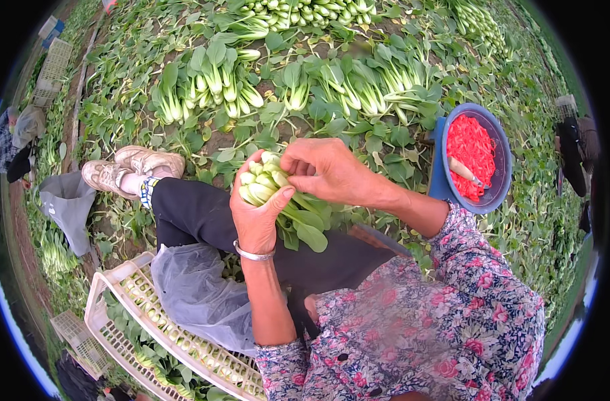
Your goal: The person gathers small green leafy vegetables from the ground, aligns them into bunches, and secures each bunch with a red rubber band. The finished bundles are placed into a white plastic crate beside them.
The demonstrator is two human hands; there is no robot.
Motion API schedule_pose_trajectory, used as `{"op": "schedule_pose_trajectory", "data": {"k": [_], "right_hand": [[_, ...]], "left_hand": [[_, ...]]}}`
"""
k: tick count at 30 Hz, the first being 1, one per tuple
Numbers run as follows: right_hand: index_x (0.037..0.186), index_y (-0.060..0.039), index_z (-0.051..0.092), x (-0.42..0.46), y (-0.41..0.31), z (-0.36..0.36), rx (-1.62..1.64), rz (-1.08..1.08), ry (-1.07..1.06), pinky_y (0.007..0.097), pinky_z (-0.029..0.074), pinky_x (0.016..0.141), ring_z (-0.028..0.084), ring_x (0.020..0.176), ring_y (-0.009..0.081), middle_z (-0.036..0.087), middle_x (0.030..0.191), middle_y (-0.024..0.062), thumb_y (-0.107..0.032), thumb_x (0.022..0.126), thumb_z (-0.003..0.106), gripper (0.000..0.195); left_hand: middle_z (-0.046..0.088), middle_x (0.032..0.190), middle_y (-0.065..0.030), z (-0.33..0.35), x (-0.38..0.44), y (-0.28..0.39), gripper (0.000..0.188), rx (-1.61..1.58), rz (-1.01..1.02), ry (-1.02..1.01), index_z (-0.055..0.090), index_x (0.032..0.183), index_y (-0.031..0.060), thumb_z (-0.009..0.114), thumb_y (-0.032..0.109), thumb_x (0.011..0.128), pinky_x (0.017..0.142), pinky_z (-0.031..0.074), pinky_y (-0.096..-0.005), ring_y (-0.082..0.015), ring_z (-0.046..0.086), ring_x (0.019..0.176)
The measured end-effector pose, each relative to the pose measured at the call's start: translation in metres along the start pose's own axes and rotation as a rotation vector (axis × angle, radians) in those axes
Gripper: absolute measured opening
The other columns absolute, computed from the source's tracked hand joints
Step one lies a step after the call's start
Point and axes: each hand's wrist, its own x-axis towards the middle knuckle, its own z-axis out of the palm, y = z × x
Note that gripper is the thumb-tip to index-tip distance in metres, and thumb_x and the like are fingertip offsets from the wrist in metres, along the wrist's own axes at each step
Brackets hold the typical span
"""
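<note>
My left hand [257, 215] holds a bunch of bok choy [265, 183] above my lap, its pale stem ends pointing up and away, its leaves hanging towards my body. At the bunch's right side is my right hand [320, 168], fingers curled and thumb near the stems; whether it pinches a stem or a tie I cannot tell. A blue-rimmed basin [505, 165] on the right holds a heap of red bands [468, 143] and a knife [463, 169] with a light handle. Cut bok choy [215, 85] lies in loose rows on the ground ahead.
A white plastic crate [177, 346] with bok choy stands at lower left, partly under a translucent plastic sheet [205, 295]. A grey bag [72, 208] lies near my shoes [129, 170]. More bok choy [310, 12] is heaped farther off. People [14, 135] are at both edges.
</note>
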Motion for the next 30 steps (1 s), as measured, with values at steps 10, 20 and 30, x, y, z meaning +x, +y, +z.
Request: {"op": "schedule_pose_trajectory", "data": {"k": [10, 20, 30], "right_hand": [[0.098, 0.0012, 0.057, 0.007, 0.026, 0.001, 0.428, 0.186, -0.064, 0.0265, 0.051, 0.064, 0.060, 0.068, 0.0134, 0.061, 0.081, 0.0054, 0.000, 0.082, 0.060, 0.017], [0.094, 0.0092, 0.053, 0.092, 0.216, 0.002, 0.056, 0.961, 0.347, 0.0293, 0.054, 0.053, 0.063, 0.058, 0.0195, 0.064, 0.080, 0.0159, -0.024, 0.078, 0.070, 0.041], [0.096, 0.0038, 0.058, 0.096, 0.231, 0.006, 0.038, 0.964, 0.594, 0.0381, 0.048, 0.077, 0.062, 0.082, 0.0303, 0.064, 0.092, 0.0171, -0.031, 0.063, 0.074, 0.050]], "left_hand": [[0.056, 0.110, -0.0118, -0.018, 0.010, -0.023, 0.053, -0.133, 0.009, 0.170, 0.044, 0.123, -0.0009, 0.065, 0.006, 0.076, 0.088, 0.046, -0.0338, -0.0208, 0.057, 0.097], [0.057, 0.102, -0.0136, -0.040, 0.013, -0.039, 0.050, -0.339, -0.069, 0.275, 0.045, 0.122, 0.0005, 0.064, 0.006, 0.076, 0.087, 0.047, -0.0363, -0.0229, 0.057, 0.092], [0.058, 0.104, -0.0128, -0.039, 0.014, -0.041, 0.047, -0.260, -0.069, 0.213, 0.045, 0.122, -0.0003, 0.063, 0.009, 0.079, 0.087, 0.047, -0.0349, -0.0221, 0.058, 0.091]]}}
